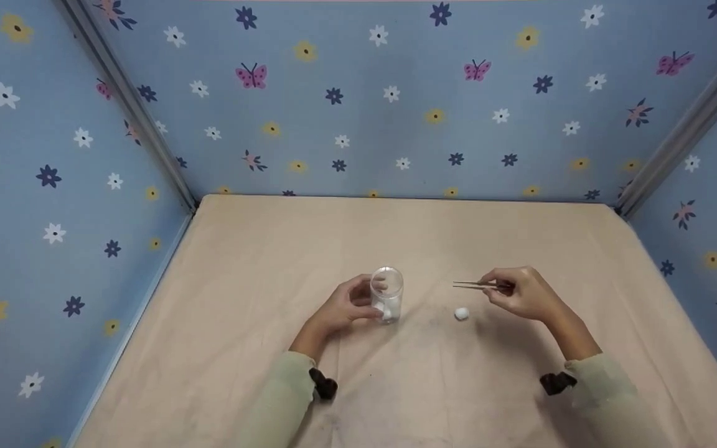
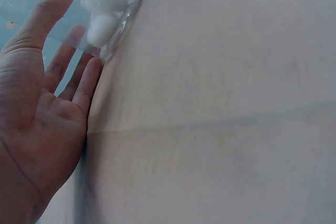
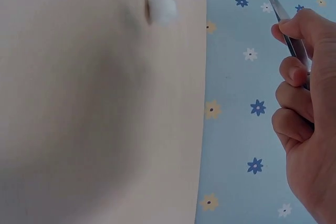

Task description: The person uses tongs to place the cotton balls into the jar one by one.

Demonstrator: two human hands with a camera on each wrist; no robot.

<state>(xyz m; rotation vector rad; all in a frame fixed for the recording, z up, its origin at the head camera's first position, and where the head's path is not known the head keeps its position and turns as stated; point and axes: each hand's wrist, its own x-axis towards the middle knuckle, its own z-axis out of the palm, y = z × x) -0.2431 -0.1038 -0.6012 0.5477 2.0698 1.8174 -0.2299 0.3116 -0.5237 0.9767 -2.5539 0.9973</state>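
My left hand [image 1: 341,306] holds a clear, open-topped jar [image 1: 387,292] upright on the cloth, thumb on the near side and fingers behind. Several white cotton balls [image 2: 102,11] lie at the bottom of the jar in the left wrist view. Over the right part of the table, my right hand [image 1: 528,294] pinches metal tweezers [image 1: 472,285] between thumb and fingers. Their slim tips point left toward the jar, slightly apart, with nothing between them. A single cotton ball [image 1: 462,314] lies on the cloth below the tips, to the right of the jar.
A pale peach cloth [image 1: 271,249] with faint creases covers the table. Blue panels with flowers and butterflies [image 1: 396,137] stand at the back and both sides, joined by grey corner posts [image 1: 128,93]. Dark straps [image 1: 324,384] sit at both sleeve cuffs.
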